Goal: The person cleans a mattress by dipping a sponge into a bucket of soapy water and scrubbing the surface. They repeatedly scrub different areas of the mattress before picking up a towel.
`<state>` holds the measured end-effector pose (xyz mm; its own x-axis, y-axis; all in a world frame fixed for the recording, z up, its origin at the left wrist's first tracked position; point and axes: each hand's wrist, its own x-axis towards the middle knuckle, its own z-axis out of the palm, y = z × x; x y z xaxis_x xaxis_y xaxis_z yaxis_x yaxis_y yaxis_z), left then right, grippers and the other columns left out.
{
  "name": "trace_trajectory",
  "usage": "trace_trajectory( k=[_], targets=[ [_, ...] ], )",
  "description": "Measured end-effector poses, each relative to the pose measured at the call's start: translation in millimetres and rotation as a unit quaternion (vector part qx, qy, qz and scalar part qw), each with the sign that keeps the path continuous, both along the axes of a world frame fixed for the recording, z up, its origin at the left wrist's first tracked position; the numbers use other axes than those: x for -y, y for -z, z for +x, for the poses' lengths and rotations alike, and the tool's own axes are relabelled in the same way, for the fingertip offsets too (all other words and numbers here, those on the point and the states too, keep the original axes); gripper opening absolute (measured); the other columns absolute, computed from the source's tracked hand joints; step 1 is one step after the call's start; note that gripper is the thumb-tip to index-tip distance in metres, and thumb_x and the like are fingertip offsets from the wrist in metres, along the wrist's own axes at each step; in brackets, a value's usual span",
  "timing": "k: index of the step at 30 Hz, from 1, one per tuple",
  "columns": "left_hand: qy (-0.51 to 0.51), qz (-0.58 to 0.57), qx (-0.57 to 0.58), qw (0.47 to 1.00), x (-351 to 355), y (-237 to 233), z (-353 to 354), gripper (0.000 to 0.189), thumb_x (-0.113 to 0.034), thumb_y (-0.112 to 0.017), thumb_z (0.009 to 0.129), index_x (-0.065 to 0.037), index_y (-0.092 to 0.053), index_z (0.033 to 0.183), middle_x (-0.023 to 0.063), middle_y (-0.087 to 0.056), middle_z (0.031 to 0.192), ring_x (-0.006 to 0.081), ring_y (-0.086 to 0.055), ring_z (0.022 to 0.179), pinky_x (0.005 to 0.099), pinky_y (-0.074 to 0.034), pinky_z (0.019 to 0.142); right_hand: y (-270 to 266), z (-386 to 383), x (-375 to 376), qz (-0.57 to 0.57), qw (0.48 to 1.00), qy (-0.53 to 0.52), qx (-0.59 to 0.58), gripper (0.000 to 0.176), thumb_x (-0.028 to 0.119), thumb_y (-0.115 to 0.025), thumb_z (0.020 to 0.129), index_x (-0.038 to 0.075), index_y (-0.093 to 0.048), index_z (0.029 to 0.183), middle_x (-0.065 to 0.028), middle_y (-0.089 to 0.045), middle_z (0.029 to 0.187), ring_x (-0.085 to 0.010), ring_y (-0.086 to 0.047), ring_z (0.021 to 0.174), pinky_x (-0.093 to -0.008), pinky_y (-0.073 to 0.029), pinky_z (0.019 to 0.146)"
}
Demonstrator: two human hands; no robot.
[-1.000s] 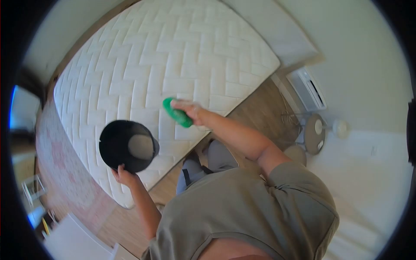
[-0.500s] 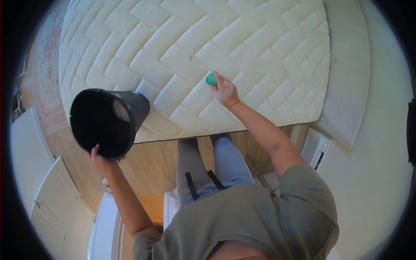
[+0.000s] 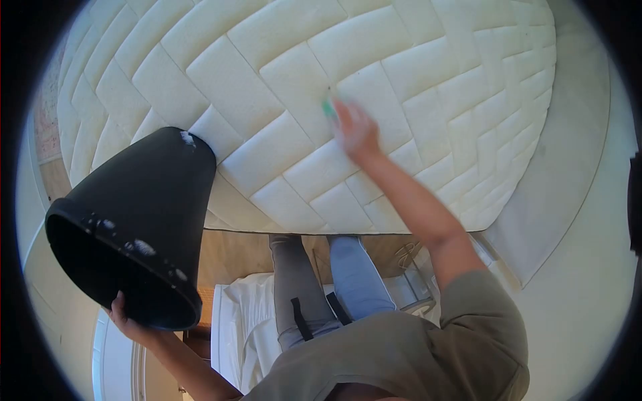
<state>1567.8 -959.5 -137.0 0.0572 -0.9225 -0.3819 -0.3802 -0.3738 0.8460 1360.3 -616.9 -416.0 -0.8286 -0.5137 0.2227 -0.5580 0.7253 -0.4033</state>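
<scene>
My left hand [image 3: 127,324] grips the rim of a black bucket [image 3: 150,194], its thumb over the edge. The bucket is tipped, its mouth towards me and its base against the white quilted mattress [image 3: 267,73]. White foam [image 3: 142,247] clings to its outer side near the rim, with another patch by the base. My right hand [image 3: 358,130] is smeared by motion over the mattress and holds a green sponge [image 3: 328,108], of which only a small part shows. A small dark spot lies on the mattress just beyond the sponge.
My legs [image 3: 294,281] stand against the mattress's near edge on a wooden floor [image 3: 231,257]. Behind me is a white surface with crumpled white fabric [image 3: 249,321]. A pale padded edge [image 3: 562,154] runs along the right. Part of a patterned rug [image 3: 50,110] shows at far left.
The bucket has tilted further, its mouth swinging down towards me with my left hand. My right hand and the sponge have moved slightly forward over the mattress. My view has come closer to it.
</scene>
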Motion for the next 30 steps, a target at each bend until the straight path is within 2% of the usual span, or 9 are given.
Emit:
trace_trajectory(
  k=[4,10,16,18,19,23,25,27,30],
  targets=[
    [0.03,-0.031,0.022,0.999,4.1,4.4,3.9,0.04,-0.014,-0.053,0.075,0.0,-0.05,0.112,0.0147,-0.057,0.102,0.0266,-0.059,0.094,0.034,-0.051,0.082,-8.5,25.0,-22.2,0.084,0.994,-0.018,0.067,0.041,0.016,-0.066,0.073,0.014,-0.056,0.113,-0.0127,-0.061,0.081,-0.0292,-0.061,0.064,-0.0406,-0.05,0.051],
    [0.033,-0.019,0.036,0.999,-7.5,-3.2,3.7,0.042,-0.014,-0.053,0.075,0.0,-0.049,0.114,0.0157,-0.058,0.103,0.0265,-0.059,0.095,0.0319,-0.049,0.086,31.4,-95.9,96.9,0.042,0.999,0.007,-0.014,0.029,0.019,-0.055,0.078,0.016,-0.051,0.106,-0.0125,-0.058,0.077,-0.0319,-0.059,0.061,-0.0454,-0.045,0.047],
    [0.048,-0.041,0.016,0.998,-0.6,4.4,4.3,0.045,-0.016,-0.053,0.076,0.0,-0.048,0.117,0.0152,-0.058,0.104,0.026,-0.059,0.097,0.0318,-0.049,0.086,-20.6,25.0,-20.0,0.067,0.995,0.003,0.08,0.016,0.021,-0.055,0.082,0.012,-0.056,0.095,-0.0123,-0.058,0.072,-0.0314,-0.059,0.06,-0.0434,-0.045,0.046],
    [0.052,-0.04,0.029,0.997,-0.3,2.5,6.4,0.045,-0.016,-0.053,0.076,0.0,-0.048,0.117,0.0153,-0.058,0.104,0.0261,-0.059,0.096,0.0319,-0.049,0.086,-15.0,25.8,-34.2,0.076,0.993,-0.026,0.088,0.023,0.018,-0.059,0.078,0.011,-0.056,0.1,-0.0126,-0.059,0.073,-0.0313,-0.059,0.059,-0.0419,-0.046,0.046],
    [0.059,-0.045,0.042,0.996,1.1,1.7,6.1,0.045,-0.017,-0.053,0.076,0.0,-0.048,0.118,0.0154,-0.058,0.104,0.0263,-0.059,0.096,0.032,-0.05,0.085,-14.6,18.5,-28.1,0.079,0.991,-0.053,0.096,0.031,0.015,-0.062,0.075,0.01,-0.056,0.105,-0.0128,-0.059,0.075,-0.0312,-0.059,0.058,-0.0403,-0.048,0.047],
    [0.028,-0.037,0.028,0.999,-1.9,1.6,7.0,0.046,-0.015,-0.053,0.076,0.0,-0.047,0.118,0.0157,-0.057,0.106,0.0259,-0.059,0.096,0.0316,-0.05,0.085,26.4,-108.0,106.6,0.082,0.995,0.023,0.045,0.022,0.027,-0.048,0.084,0.012,-0.05,0.098,-0.0156,-0.059,0.082,-0.0356,-0.059,0.077,-0.0514,-0.045,0.061],
    [0.016,-0.01,0.028,0.999,1.8,1.3,15.8,0.047,-0.015,-0.053,0.075,0.0,-0.047,0.119,0.0155,-0.056,0.107,0.0256,-0.058,0.097,0.0314,-0.05,0.085,22.5,-138.1,141.0,0.059,0.998,0.036,0.002,0.019,0.026,-0.051,0.083,0.011,-0.049,0.095,-0.0155,-0.059,0.081,-0.0354,-0.059,0.073,-0.0496,-0.045,0.056],
    [0.012,-0.003,0.032,0.999,-2.7,3.6,13.4,0.048,-0.016,-0.054,0.074,0.0,-0.047,0.119,0.0154,-0.056,0.106,0.0258,-0.058,0.098,0.0317,-0.05,0.084,11.4,-135.9,129.1,0.023,0.999,0.035,-0.002,0.019,0.025,-0.053,0.081,0.01,-0.049,0.092,-0.0147,-0.059,0.08,-0.0346,-0.059,0.069,-0.0483,-0.046,0.053],
    [0.03,-0.018,0.024,0.999,6.8,5.1,18.8,0.048,-0.016,-0.055,0.073,-0.001,-0.048,0.118,0.0152,-0.056,0.105,0.0263,-0.057,0.099,0.0325,-0.05,0.084,-8.3,-41.5,29.2,0.138,0.989,-0.008,0.049,0.027,0.021,-0.062,0.077,0.01,-0.054,0.1,-0.0134,-0.062,0.08,-0.0314,-0.061,0.064,-0.0426,-0.049,0.052]
  ],
)
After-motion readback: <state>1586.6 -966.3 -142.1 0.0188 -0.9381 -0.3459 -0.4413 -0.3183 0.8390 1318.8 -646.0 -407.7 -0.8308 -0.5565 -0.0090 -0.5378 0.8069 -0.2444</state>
